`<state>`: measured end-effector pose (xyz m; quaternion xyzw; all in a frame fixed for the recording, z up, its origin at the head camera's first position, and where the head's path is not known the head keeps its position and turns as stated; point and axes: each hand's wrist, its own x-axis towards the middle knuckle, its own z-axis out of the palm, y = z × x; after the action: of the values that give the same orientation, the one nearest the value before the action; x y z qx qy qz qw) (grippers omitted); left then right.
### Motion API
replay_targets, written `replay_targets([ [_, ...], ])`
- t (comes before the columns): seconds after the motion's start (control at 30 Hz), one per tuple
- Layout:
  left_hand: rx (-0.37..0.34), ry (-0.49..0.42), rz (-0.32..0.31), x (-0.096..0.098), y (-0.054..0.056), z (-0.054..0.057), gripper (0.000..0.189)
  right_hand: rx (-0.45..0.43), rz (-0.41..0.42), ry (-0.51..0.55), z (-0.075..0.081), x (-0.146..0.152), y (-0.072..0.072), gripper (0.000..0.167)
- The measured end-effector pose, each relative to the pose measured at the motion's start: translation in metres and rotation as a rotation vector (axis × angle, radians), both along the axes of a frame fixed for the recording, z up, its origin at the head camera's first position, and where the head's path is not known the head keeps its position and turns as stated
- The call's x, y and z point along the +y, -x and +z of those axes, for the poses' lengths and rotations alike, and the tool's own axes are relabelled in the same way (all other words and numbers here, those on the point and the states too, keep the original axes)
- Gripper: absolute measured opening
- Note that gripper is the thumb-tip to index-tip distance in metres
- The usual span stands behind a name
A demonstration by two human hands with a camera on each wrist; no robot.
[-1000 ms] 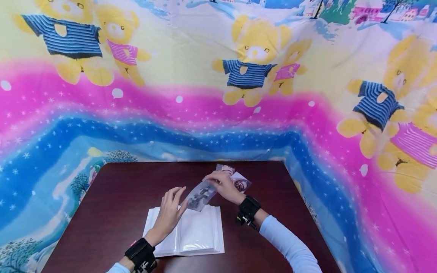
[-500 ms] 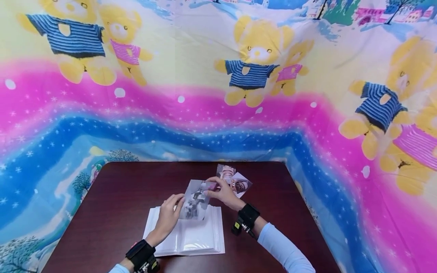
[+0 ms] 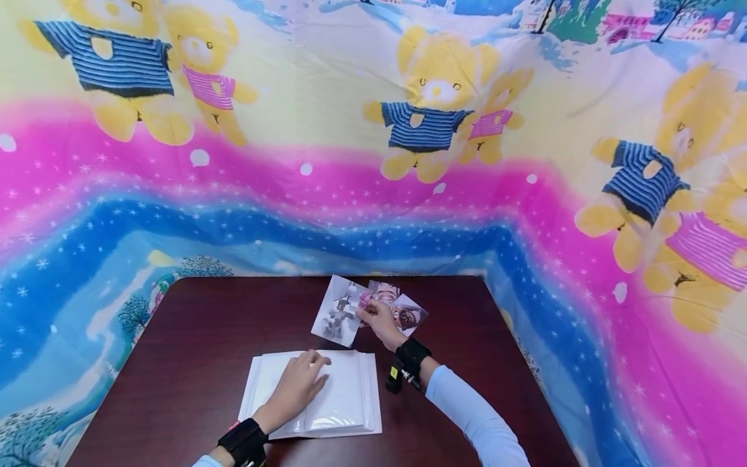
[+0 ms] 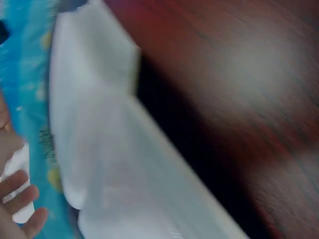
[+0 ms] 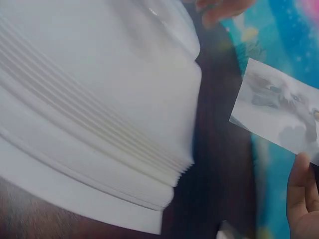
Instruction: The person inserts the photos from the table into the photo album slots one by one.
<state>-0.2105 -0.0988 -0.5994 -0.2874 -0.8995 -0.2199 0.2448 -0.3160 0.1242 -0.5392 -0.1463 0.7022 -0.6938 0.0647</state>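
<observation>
In the head view my right hand [image 3: 380,320] pinches a mostly grey photo print [image 3: 337,312] by its right side, above the far part of the table. A small pink patch shows at the fingertips. The right wrist view has the photo print [image 5: 276,107] held by thumb and fingers [image 5: 298,191]. My left hand [image 3: 299,383] is over an open photo album [image 3: 341,395] with white pages and clear sleeves, its fingers loosely bent and holding nothing. Whether it touches the page I cannot tell. The left wrist view is blurred, with the album [image 4: 109,149] large in it.
Two more photo prints, one [image 3: 385,292] partly under the other [image 3: 410,312], lie at the far right of the dark wooden table [image 3: 204,350]. A patterned cloth with bears [image 3: 432,194] hangs behind and beside the table.
My left hand has let go of the photo print and moved down over the album. The right hand has carried the print up, away from the album, toward the table's far side.
</observation>
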Motion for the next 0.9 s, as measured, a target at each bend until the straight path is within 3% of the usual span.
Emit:
replay_targets([
  [0.13,-0.044,0.189,-0.128,-0.003,-0.001,-0.015,0.049,-0.091,-0.017,0.032,-0.011,-0.005,0.006,0.022],
  [0.27,-0.068,0.259,-0.175,-0.006,0.001,-0.025,0.051,-0.145,-0.043,0.031,-0.02,-0.008,0.007,0.019],
  [0.57,-0.112,0.315,-0.154,-0.011,0.003,-0.031,0.047,-0.201,-0.092,0.075,-0.032,-0.013,0.019,0.014],
  [0.73,-0.079,0.31,-0.145,-0.011,0.005,-0.034,0.045,-0.223,-0.114,0.067,-0.028,-0.018,0.015,0.006],
  [0.9,-0.04,0.274,-0.155,-0.011,0.005,-0.035,0.044,-0.197,-0.088,0.02,-0.041,-0.018,0.017,0.008],
])
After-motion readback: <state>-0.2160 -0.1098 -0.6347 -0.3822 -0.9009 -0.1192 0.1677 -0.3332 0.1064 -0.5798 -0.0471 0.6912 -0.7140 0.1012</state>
